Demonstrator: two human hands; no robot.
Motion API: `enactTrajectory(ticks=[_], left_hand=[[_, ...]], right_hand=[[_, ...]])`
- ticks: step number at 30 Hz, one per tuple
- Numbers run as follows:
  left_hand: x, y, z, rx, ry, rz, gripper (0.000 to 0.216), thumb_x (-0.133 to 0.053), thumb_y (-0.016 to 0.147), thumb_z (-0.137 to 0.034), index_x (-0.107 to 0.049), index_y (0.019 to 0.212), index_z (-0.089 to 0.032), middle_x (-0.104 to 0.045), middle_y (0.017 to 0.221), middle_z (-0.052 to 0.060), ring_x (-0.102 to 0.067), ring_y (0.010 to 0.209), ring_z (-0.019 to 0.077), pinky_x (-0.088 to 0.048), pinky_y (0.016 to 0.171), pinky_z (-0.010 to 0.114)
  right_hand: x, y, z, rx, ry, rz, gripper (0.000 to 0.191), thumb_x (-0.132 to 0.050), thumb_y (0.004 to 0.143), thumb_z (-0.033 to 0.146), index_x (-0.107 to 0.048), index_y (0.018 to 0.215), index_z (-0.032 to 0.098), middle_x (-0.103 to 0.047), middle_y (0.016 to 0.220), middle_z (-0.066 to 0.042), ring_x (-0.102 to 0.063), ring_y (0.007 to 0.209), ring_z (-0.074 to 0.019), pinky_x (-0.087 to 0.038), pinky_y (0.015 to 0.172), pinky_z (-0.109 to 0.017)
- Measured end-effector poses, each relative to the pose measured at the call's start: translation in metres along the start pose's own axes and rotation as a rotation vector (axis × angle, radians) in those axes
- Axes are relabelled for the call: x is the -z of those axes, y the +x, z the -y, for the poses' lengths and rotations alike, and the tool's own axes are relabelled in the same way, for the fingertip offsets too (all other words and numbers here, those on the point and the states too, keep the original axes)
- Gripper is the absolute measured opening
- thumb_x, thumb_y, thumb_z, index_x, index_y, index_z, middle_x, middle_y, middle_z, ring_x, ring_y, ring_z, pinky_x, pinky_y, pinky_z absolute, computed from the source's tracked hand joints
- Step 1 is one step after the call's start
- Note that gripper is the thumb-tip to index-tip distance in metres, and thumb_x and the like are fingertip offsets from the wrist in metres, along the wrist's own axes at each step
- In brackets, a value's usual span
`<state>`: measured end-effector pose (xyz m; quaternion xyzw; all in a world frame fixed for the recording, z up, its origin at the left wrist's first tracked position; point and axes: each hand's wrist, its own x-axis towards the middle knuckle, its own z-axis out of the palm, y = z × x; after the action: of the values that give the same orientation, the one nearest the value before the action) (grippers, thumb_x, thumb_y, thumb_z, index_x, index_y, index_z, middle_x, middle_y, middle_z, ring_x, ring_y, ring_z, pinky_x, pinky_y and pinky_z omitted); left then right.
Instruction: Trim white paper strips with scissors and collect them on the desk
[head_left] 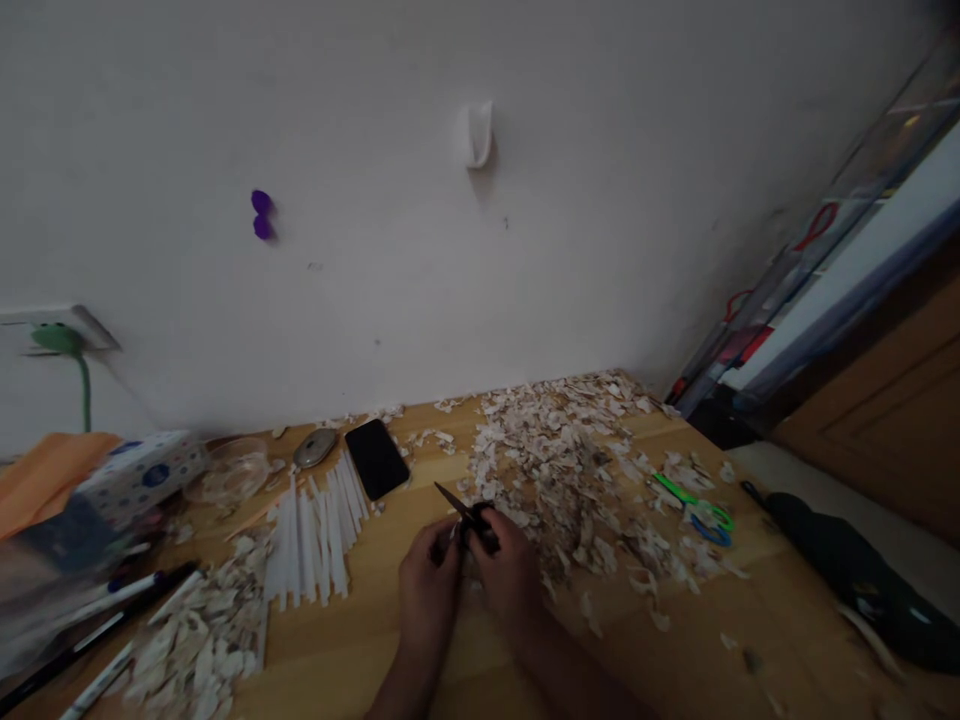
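Observation:
Near the front middle of the wooden table (375, 640), my right hand (508, 568) is wrapped round a pair of dark-handled scissors (454, 499), the blades pointing up and to the left. My left hand (426, 572) is closed in a pinch right beside it, the fingertips close to the scissors. Between those fingertips is a small pale bit, too small to name. Just beyond my hands spreads a large heap of dry whitish flakes (555, 465). A smaller heap of pale pieces (199, 630) lies at the left front.
White strips (311, 540) lie left of my hands, beside a black phone (377, 460). Green-and-blue scissors (694, 505) rest on the right. A round metal object (315, 447), clear plastic container (229, 470), tissue box (146, 470) and pens (97, 685) crowd the left. A wall (375, 200) rises behind.

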<state>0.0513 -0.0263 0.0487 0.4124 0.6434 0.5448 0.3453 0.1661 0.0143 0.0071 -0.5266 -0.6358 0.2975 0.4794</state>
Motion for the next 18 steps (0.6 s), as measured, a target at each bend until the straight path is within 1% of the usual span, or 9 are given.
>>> enactTrajectory(ticks=[3, 6, 9, 11, 14, 16, 18], left_hand=[[0.000, 0.000, 0.000, 0.031, 0.007, -0.022, 0.030, -0.068, 0.079, -0.039, -0.076, 0.100, -0.019, -0.078, 0.100, 0.012, -0.072, 0.093, 0.0285, -0.053, 0.088, 0.041], [0.000, 0.002, 0.004, 0.061, 0.005, -0.066, 0.035, -0.070, 0.078, -0.044, -0.075, 0.100, -0.017, -0.078, 0.095, 0.011, -0.072, 0.088, 0.0284, -0.054, 0.083, 0.040], [0.000, 0.005, 0.007, 0.080, -0.028, -0.071, 0.036, -0.070, 0.078, -0.047, -0.074, 0.098, -0.016, -0.078, 0.090, 0.010, -0.072, 0.085, 0.0274, -0.054, 0.078, 0.037], [0.001, 0.006, 0.007, 0.095, -0.044, -0.058, 0.035, -0.069, 0.079, -0.047, -0.073, 0.095, -0.016, -0.077, 0.088, 0.009, -0.071, 0.083, 0.0265, -0.053, 0.075, 0.035], [0.002, 0.004, 0.004, 0.073, -0.039, -0.049, 0.031, -0.069, 0.079, -0.045, -0.072, 0.091, -0.017, -0.076, 0.086, 0.008, -0.070, 0.081, 0.0256, -0.052, 0.074, 0.034], [0.004, 0.003, -0.001, 0.033, 0.007, -0.044, 0.027, -0.067, 0.080, -0.043, -0.072, 0.089, -0.018, -0.076, 0.084, 0.007, -0.069, 0.078, 0.0250, -0.051, 0.074, 0.034], [0.005, 0.001, -0.005, 0.001, 0.083, -0.031, 0.023, -0.064, 0.081, -0.040, -0.072, 0.087, -0.019, -0.075, 0.081, 0.006, -0.068, 0.075, 0.0247, -0.049, 0.071, 0.033]], right_hand=[[0.004, 0.004, 0.000, -0.010, -0.031, -0.042, 0.026, -0.059, 0.084, 0.032, -0.073, 0.102, 0.021, -0.074, 0.096, -0.012, -0.070, 0.082, -0.0260, -0.056, 0.077, -0.037], [0.007, 0.008, 0.000, -0.050, -0.023, -0.078, 0.026, -0.059, 0.084, 0.031, -0.072, 0.104, 0.020, -0.073, 0.095, -0.011, -0.069, 0.081, -0.0247, -0.055, 0.075, -0.035], [0.007, 0.007, 0.000, -0.036, 0.060, -0.053, 0.026, -0.060, 0.085, 0.032, -0.071, 0.106, 0.020, -0.073, 0.097, -0.009, -0.069, 0.081, -0.0223, -0.055, 0.073, -0.031], [0.006, 0.005, 0.001, 0.001, 0.101, -0.015, 0.026, -0.060, 0.087, 0.031, -0.071, 0.108, 0.022, -0.073, 0.099, -0.008, -0.069, 0.082, -0.0213, -0.056, 0.075, -0.031], [0.006, 0.003, 0.004, 0.104, 0.077, 0.053, 0.025, -0.059, 0.088, 0.025, -0.070, 0.110, 0.024, -0.073, 0.103, -0.008, -0.069, 0.094, -0.0228, -0.055, 0.085, -0.033], [0.006, 0.003, 0.006, 0.174, 0.037, 0.085, 0.026, -0.057, 0.087, 0.019, -0.070, 0.109, 0.025, -0.072, 0.103, -0.007, -0.068, 0.099, -0.0236, -0.053, 0.090, -0.035], [0.007, 0.003, 0.008, 0.226, 0.009, 0.089, 0.027, -0.056, 0.086, 0.015, -0.070, 0.108, 0.025, -0.072, 0.101, -0.007, -0.067, 0.099, -0.0241, -0.053, 0.090, -0.036]])
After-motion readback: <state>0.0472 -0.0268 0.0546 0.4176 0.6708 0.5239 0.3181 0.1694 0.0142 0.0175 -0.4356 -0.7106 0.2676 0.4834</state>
